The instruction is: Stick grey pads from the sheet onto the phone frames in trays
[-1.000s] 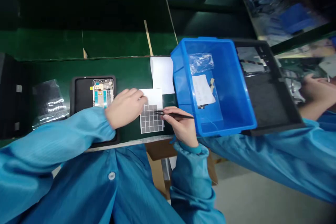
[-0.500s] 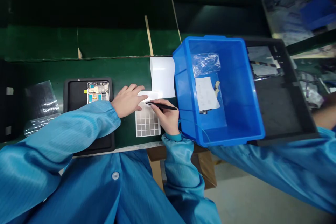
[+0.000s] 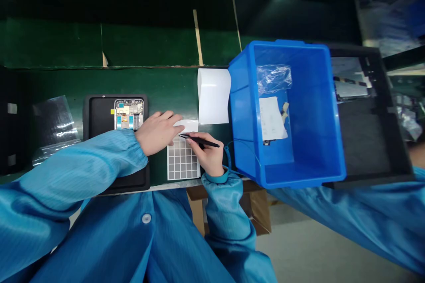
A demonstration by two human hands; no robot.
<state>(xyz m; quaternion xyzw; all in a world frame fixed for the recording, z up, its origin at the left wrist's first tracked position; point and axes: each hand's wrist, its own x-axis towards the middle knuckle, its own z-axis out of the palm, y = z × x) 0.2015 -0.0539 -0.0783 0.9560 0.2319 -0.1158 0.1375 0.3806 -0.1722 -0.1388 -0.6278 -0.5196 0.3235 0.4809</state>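
Hands at the grid sheet

Left hand [image 3: 156, 131] lies flat, fingers loose, pressing the grid sheet [image 3: 183, 162] on the green bench [image 3: 166, 88]. Right hand [image 3: 207, 157] pinches black tweezers [image 3: 199, 140], tips at the sheet's top edge. Whatever the tips grip is too small to tell

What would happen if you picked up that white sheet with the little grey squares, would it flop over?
The white sheet of grey squares looks paper-thin and lies flat, so it would probably bend and weigh little. The left hand presses its top edge, suggesting it slides easily. The right hand uses black tweezers, so the squares are likely delicate.
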